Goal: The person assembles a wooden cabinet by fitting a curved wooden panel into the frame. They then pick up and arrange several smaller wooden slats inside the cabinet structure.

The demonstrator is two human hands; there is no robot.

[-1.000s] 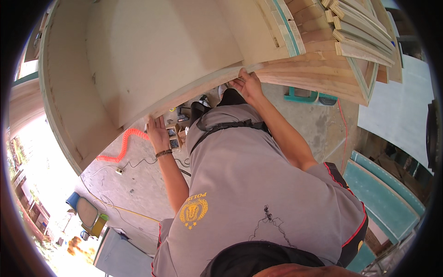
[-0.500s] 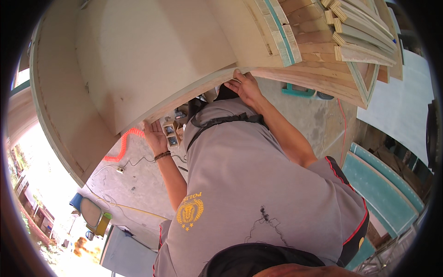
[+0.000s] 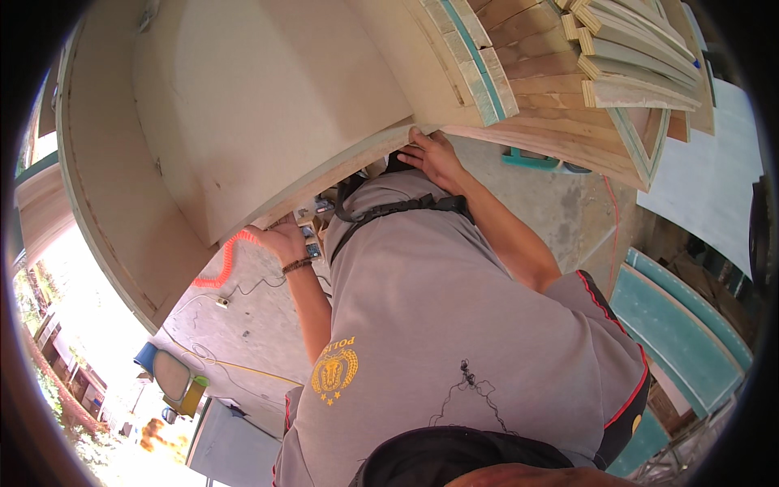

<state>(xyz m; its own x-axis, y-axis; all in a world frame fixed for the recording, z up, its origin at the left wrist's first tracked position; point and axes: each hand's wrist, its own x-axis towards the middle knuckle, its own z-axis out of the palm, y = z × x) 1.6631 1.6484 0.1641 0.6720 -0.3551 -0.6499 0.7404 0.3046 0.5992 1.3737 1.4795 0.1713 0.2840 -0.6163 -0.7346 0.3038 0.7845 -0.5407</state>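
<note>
A large, open-fronted wooden cabinet with bare board sides fills the upper left, its near edge right in front of my waist. My right hand grips that edge, thumb on top and fingers curled against the near face. Farther left, my left hand, with a dark bracelet at the wrist, holds the same edge from below; its fingertips are partly hidden by the board. A red coiled air hose hangs beside my left hand. Small boxes of hardware sit below, partly covered by that hand.
Several wooden strips lie stacked on a wooden frame at the upper right. Teal curved panels lean at the right. A yellow cable and thin cords cross the concrete floor. A grey table stands at the lower left.
My left hand has moved slightly up and right against the edge, covering more of the hardware boxes. My right hand keeps its grip. The cabinet has shifted slightly in view.
</note>
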